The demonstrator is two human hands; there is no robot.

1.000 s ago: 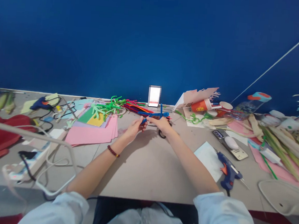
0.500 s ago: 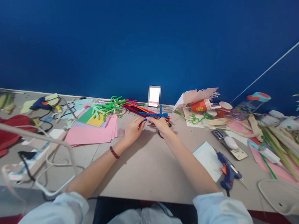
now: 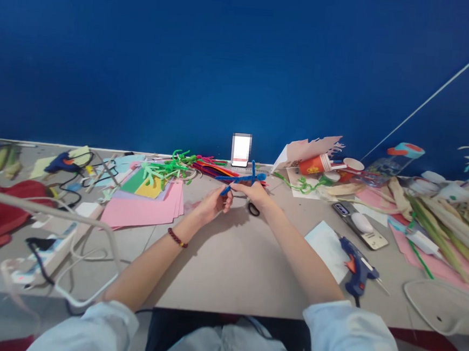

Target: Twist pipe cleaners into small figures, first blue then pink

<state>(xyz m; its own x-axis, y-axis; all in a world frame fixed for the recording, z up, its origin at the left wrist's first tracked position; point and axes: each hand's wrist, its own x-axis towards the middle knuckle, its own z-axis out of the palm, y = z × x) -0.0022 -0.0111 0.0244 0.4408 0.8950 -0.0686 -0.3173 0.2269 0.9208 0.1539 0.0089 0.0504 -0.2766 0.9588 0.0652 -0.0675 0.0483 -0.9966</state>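
Note:
Blue pipe cleaners [image 3: 258, 177], twisted together into a small branched shape, are held up over the middle of the table. My right hand [image 3: 258, 195] pinches them near their centre, with prongs sticking out above the fingers. At the lower left end, my left hand [image 3: 212, 205] has its thumb and index finger closed on a blue strand, its other fingers loosely curled. Just below the right hand lie scissors [image 3: 253, 209], of which a dark handle loop shows. Behind the hands rests a bundle of red and multicoloured pipe cleaners [image 3: 208, 168].
Green pipe-cleaner pieces [image 3: 174, 165] and pink paper sheets [image 3: 138, 214] lie to the left, near a power strip [image 3: 56, 248] with loose cables. To the right are a glue gun [image 3: 357, 269], a phone [image 3: 370, 237] and a red paper cup [image 3: 314, 164]. A lit phone screen [image 3: 241, 149] stands against the blue wall.
My left hand has turned, its fingers loosening and its palm showing more, and the strand end now tilts downward. The blue shape has shifted slightly, and the scissors' handle shows more.

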